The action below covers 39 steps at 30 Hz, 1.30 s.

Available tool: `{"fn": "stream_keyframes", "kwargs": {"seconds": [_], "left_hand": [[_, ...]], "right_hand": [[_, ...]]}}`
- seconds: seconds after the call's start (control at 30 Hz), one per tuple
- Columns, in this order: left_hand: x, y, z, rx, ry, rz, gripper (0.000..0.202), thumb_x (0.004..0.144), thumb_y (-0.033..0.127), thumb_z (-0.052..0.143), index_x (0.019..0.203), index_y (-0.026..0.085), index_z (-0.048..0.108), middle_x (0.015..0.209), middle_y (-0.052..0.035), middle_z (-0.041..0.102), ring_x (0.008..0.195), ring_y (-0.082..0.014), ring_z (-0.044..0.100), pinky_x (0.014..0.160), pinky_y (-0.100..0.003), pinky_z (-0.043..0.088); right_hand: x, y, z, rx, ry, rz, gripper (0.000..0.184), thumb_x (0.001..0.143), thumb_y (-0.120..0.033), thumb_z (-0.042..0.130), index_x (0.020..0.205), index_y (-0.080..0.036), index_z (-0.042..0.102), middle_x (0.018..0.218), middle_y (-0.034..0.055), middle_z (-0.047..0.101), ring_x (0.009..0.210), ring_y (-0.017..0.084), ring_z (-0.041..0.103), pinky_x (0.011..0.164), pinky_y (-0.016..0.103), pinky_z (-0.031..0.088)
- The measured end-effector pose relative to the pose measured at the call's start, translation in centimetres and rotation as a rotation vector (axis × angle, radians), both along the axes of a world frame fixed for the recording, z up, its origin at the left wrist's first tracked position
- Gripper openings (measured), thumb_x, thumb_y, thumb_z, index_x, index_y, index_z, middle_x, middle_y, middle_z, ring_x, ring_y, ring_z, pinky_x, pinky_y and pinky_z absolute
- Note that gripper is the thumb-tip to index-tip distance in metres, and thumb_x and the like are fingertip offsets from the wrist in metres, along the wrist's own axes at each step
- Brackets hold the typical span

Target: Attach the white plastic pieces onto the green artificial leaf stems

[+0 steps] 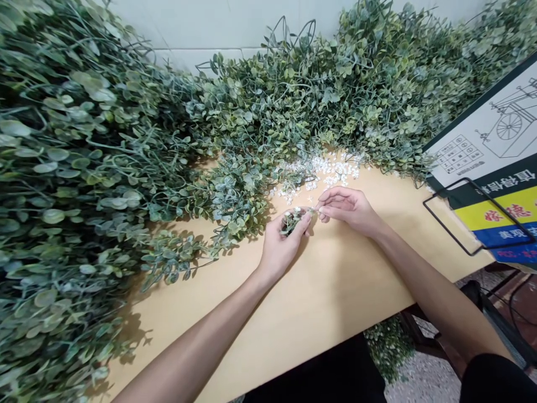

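My left hand (282,242) is closed around a small sprig of artificial greenery (289,223) with a few white blossoms on it. Close to the sprig's right end, my right hand (348,210) has its thumb and fingers pinched together; whatever lies between those fingertips is too small to name. Many tiny white flower pieces (335,170) are scattered on the wooden tabletop (310,302) just beyond both hands. A loose leafy stem (176,257) lies on the table left of my left hand.
Big heaps of artificial foliage (84,168) cover the table's left side and back (293,106), against a pale wall (218,22). At the right stands a printed cardboard box (495,201) with a black wire frame (448,224) before it. More greenery (390,344) sits below the front edge.
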State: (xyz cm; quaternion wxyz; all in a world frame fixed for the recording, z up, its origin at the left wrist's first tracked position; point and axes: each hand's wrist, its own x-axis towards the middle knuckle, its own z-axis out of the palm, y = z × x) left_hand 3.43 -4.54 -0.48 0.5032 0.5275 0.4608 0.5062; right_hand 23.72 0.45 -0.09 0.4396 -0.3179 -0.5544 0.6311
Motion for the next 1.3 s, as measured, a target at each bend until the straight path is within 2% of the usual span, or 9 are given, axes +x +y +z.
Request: {"fn": "stream_keyframes", "kwargs": {"seconds": [0.2,0.5,0.63,0.83,1.13,1.3], "left_hand": [[0.11,-0.08,0.28,0.025,0.013,0.022,0.032,0.093,0.043,0.074,0.077,0.016,0.068,0.065,-0.0009,0.063,0.063,-0.0132,0.056,0.066,-0.027,0.046],[0.03,-0.50,0.55,0.007,0.019,-0.012,0.038,0.097,0.042,0.068,0.070,0.017,0.059,0.060,0.0027,0.051,0.058,-0.0099,0.045,0.059,-0.025,0.037],[0.06,-0.52,0.66,-0.007,0.026,-0.013,0.034,0.093,0.042,0.073,0.074,0.016,0.063,0.060,0.0024,0.054,0.057,-0.0103,0.047,0.057,-0.025,0.038],[-0.07,-0.40,0.50,0.024,0.057,-0.003,0.030,0.091,0.040,0.075,0.076,0.015,0.069,0.064,0.0003,0.062,0.061,-0.0117,0.056,0.063,-0.025,0.043],[-0.04,-0.45,0.65,0.018,0.050,0.001,0.031,0.089,0.041,0.078,0.072,0.015,0.070,0.062,-0.0005,0.064,0.061,-0.0125,0.057,0.063,-0.026,0.046],[0.07,-0.40,0.76,0.004,0.034,0.020,0.027,0.088,0.039,0.079,0.077,0.015,0.070,0.063,-0.0002,0.065,0.060,-0.0123,0.058,0.063,-0.025,0.046]], "right_hand": [[0.11,0.03,-0.11,-0.038,0.007,-0.022,0.035,0.076,-0.031,0.093,0.102,-0.018,0.074,0.101,0.0057,0.079,0.087,0.018,0.079,0.082,0.032,0.065],[0.13,-0.15,0.01,-0.007,0.036,-0.008,0.037,0.067,-0.020,0.097,0.096,-0.019,0.075,0.092,0.0026,0.077,0.083,0.015,0.074,0.077,0.029,0.066],[0.07,-0.23,0.04,0.013,0.044,0.002,0.039,0.065,-0.017,0.098,0.096,-0.019,0.074,0.091,0.0017,0.077,0.085,0.014,0.073,0.081,0.026,0.064],[0.10,-0.28,0.07,0.008,0.035,0.010,0.039,0.065,-0.016,0.097,0.096,-0.019,0.074,0.091,0.0019,0.078,0.083,0.013,0.074,0.082,0.025,0.063],[-0.15,-0.28,-0.08,0.031,0.027,0.022,0.036,0.065,-0.015,0.097,0.094,-0.019,0.075,0.090,0.0016,0.080,0.082,0.013,0.075,0.081,0.025,0.064],[-0.09,-0.31,0.08,0.038,0.018,-0.010,0.036,0.066,-0.017,0.097,0.094,-0.019,0.075,0.089,0.0017,0.080,0.082,0.013,0.075,0.081,0.025,0.063]]}}
